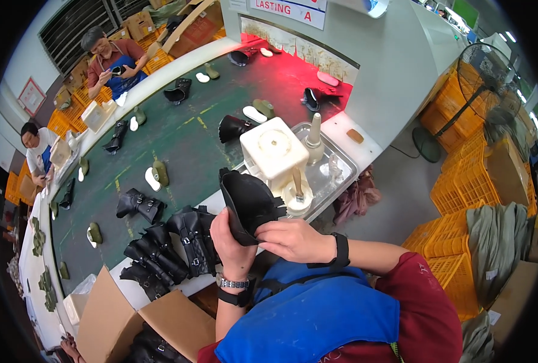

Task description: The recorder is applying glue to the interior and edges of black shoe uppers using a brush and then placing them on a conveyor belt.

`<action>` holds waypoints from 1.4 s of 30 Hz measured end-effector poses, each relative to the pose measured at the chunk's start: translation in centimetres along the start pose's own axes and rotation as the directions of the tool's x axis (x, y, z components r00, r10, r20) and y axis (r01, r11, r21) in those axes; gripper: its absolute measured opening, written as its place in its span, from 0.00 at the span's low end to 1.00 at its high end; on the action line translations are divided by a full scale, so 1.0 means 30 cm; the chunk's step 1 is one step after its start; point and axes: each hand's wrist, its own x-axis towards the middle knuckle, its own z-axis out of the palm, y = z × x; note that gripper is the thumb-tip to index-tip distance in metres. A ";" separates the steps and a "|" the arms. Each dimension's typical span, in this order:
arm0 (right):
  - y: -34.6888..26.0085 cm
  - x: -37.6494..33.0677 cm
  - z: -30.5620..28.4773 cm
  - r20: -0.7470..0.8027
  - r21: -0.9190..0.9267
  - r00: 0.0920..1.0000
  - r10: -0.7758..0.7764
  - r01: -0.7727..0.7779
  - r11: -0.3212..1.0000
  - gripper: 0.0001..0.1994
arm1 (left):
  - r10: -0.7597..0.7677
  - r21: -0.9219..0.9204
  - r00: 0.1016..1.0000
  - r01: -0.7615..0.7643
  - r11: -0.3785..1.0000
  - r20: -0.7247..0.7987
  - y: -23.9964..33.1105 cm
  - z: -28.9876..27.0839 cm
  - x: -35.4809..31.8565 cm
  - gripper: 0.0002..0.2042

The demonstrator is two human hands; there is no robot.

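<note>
Your left hand (pixel 231 237) is closed round the black boot (pixel 247 206) from below, holding it upright at chest height. Your right hand (pixel 293 240) pinches its edge, fingers curled shut, steadying it beside the glue pot (pixel 297 199) on the tray (pixel 341 172).

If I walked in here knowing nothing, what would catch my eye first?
Probably the black boot upper gripped in the person's left hand and right hand, low in the middle. Behind it a long green conveyor belt carries scattered boots and lasts towards a red-lit tunnel, and black buckled boots crowd its near edge.
</note>
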 end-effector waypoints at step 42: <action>0.573 -0.141 -0.112 0.033 -0.153 0.837 0.547 -0.537 0.830 0.23 | -0.472 0.063 0.835 0.475 0.878 0.282 -0.051 0.059 0.153 0.31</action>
